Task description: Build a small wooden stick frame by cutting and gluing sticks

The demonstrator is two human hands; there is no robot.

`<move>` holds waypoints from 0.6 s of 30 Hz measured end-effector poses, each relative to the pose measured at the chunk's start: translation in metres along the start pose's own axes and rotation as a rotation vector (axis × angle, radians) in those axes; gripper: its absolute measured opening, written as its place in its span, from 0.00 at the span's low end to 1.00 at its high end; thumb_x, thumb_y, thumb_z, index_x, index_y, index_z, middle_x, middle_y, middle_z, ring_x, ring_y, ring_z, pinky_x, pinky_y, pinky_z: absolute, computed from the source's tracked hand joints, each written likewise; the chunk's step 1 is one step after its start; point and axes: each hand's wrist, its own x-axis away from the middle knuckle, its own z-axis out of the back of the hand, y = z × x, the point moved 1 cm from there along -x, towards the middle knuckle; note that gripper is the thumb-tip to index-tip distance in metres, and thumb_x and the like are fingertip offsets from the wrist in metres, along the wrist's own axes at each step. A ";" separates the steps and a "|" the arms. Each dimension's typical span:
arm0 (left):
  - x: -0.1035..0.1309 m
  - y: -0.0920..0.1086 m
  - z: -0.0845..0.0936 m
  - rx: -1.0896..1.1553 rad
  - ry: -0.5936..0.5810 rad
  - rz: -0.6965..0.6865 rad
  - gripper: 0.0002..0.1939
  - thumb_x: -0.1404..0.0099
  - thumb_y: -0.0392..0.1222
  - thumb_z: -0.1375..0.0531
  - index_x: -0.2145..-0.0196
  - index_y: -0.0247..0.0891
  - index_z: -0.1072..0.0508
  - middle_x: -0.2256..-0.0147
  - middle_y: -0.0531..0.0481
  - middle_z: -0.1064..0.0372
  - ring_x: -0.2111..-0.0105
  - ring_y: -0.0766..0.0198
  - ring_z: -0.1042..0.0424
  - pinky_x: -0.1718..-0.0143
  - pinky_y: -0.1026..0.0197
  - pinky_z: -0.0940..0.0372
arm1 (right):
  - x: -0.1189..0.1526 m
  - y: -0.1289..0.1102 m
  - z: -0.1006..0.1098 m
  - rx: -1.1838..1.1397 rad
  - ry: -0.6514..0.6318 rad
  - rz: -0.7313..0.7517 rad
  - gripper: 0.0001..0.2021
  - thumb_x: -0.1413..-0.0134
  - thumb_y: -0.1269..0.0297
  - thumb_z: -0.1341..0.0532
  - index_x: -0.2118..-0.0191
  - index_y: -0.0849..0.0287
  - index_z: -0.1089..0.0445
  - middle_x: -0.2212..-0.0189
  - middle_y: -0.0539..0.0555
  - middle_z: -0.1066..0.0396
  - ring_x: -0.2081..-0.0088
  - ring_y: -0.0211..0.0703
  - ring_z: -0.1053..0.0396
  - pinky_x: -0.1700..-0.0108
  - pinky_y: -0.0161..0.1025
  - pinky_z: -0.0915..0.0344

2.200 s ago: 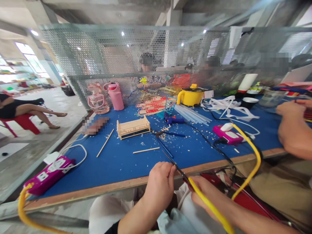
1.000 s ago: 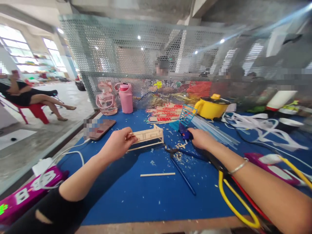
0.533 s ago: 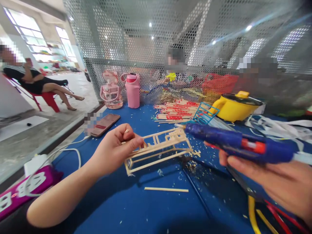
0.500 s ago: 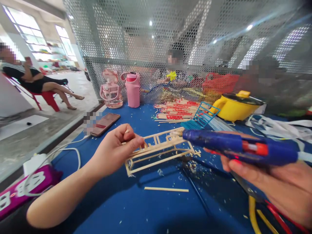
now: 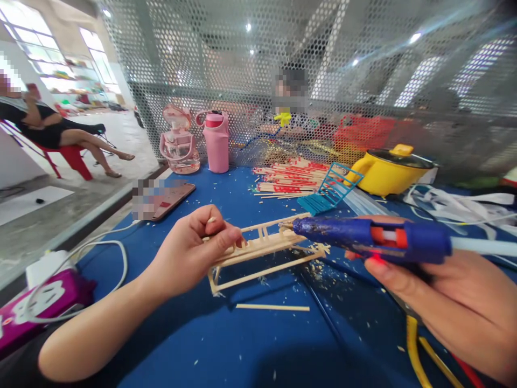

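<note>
My left hand (image 5: 197, 242) pinches the near-left part of a small frame of thin wooden sticks (image 5: 262, 274), which rests on the blue table. A pale stub of wood shows between its curled fingers. In my right hand (image 5: 436, 291) is a blue hot glue gun (image 5: 335, 229), its nozzle pointing left at the frame's upper bars near the right end. Whether the tip touches the wood I cannot tell. A white glue stick (image 5: 480, 246) sticks out of the gun's back. One loose wooden stick (image 5: 272, 307) lies in front of the frame.
Behind the frame are a heap of wooden sticks (image 5: 291, 180), a teal plastic rack (image 5: 317, 203) and a yellow pot (image 5: 388, 175). A phone (image 5: 175, 202), a pink bottle (image 5: 217, 143) and a purple power strip (image 5: 52, 296) stand leftward. Yellow tool handles (image 5: 412, 345) lie front right.
The glue gun has moved left along the frame's upper bars, and its nozzle shows more clearly. My left hand keeps its hold on the frame. The whole view has shifted slightly.
</note>
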 end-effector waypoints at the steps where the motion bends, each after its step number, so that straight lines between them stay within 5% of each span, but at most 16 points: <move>1: 0.000 0.001 0.000 -0.012 0.005 -0.006 0.20 0.39 0.40 0.38 0.77 0.40 0.49 0.78 0.58 0.32 0.70 0.67 0.26 0.70 0.68 0.36 | -0.001 0.000 -0.001 0.006 -0.031 0.017 0.20 0.42 0.60 0.43 0.46 0.32 0.36 0.61 0.43 0.24 0.63 0.48 0.26 0.57 0.41 0.27; 14: 0.001 0.000 0.000 -0.077 0.001 -0.045 0.20 0.39 0.41 0.39 0.77 0.41 0.50 0.76 0.55 0.27 0.69 0.66 0.25 0.69 0.67 0.35 | -0.006 -0.011 0.005 0.036 -0.030 0.126 0.25 0.43 0.65 0.43 0.43 0.28 0.42 0.62 0.43 0.25 0.69 0.45 0.27 0.63 0.38 0.27; 18: 0.003 0.001 0.001 -0.079 0.004 -0.040 0.20 0.39 0.41 0.39 0.78 0.41 0.50 0.75 0.54 0.27 0.69 0.66 0.25 0.70 0.67 0.35 | -0.001 -0.007 0.001 0.098 0.029 0.087 0.19 0.43 0.61 0.42 0.47 0.34 0.36 0.63 0.46 0.24 0.66 0.49 0.27 0.60 0.41 0.27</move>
